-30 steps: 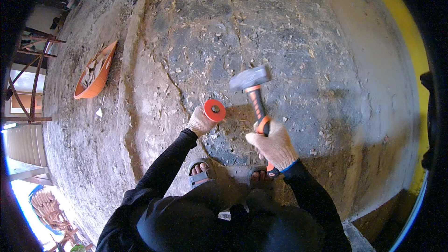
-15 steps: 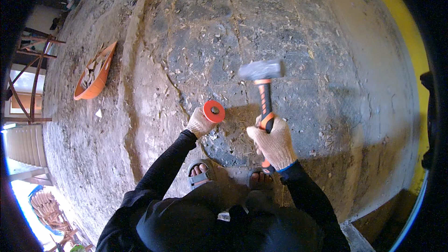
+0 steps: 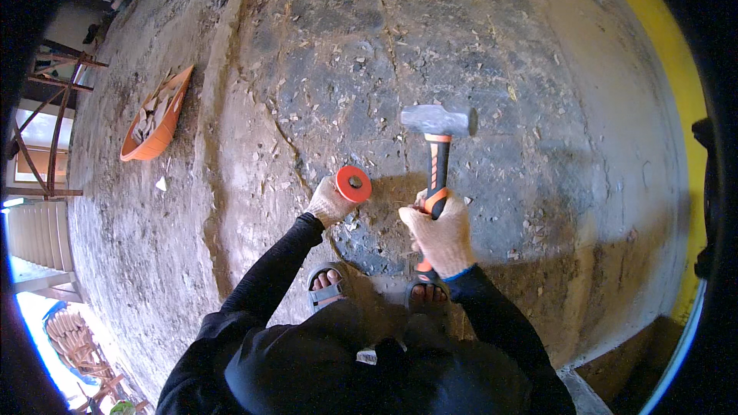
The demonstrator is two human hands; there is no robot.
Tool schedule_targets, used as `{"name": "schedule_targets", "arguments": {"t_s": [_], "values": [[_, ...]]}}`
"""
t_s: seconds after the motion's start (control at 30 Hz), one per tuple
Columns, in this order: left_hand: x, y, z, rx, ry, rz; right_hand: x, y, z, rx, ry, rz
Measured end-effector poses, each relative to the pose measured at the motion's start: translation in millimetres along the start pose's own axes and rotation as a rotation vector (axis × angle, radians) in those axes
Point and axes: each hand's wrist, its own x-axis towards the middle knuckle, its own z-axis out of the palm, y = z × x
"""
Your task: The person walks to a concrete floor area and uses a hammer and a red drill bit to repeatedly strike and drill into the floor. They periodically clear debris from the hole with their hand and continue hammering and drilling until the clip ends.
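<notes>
While the hands clamp a red-topped tool and hammer, shards and an orange tub dot rough floor.

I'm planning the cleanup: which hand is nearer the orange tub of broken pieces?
Left. The left hand, holding the red-topped tool, is right of the orange tub and closer to the body; the right hand, gripping the hammer, is farther right.
</notes>
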Motion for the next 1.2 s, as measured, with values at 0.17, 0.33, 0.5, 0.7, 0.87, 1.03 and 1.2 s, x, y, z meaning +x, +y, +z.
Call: {"name": "schedule_targets", "arguments": {"t_s": [0.17, 0.33, 0.5, 0.7, 0.87, 1.03, 1.2], "values": [[-0.2, 2.8, 2.5, -0.114, 0.076, 0.125, -2.6, 7.8, -1.7, -0.552, -0.322, 0.124], [0.6, -3.5, 1.4, 0.049, 0.012, 0.143, 1.2, -3.9, -21.3, -0.259, -0.143, 0.173], [-0.3, -1.5, 3.2, -0.105, 0.045, 0.079, -2.3, 8.1, 6.3, -0.025, -0.004, 0.158], [-0.3, 3.8, 2.1, -0.043, 0.061, 0.052, 5.1, 10.5, -19.8, -0.421, -0.235, 0.114], [-2.1, 2.7, -0.6, -0.093, 0.034, 0.054, 6.5, 0.3, -11.3, 0.085, -0.016, 0.062], [-3.0, 12.6, -2.4, -0.110, 0.049, 0.049, -0.6, 10.8, -9.7, -0.551, -0.348, 0.175], [-1.8, 9.9, -2.5, -0.104, 0.028, 0.041, -1.0, 9.1, -27.7, -0.452, -0.200, 0.138]]}}
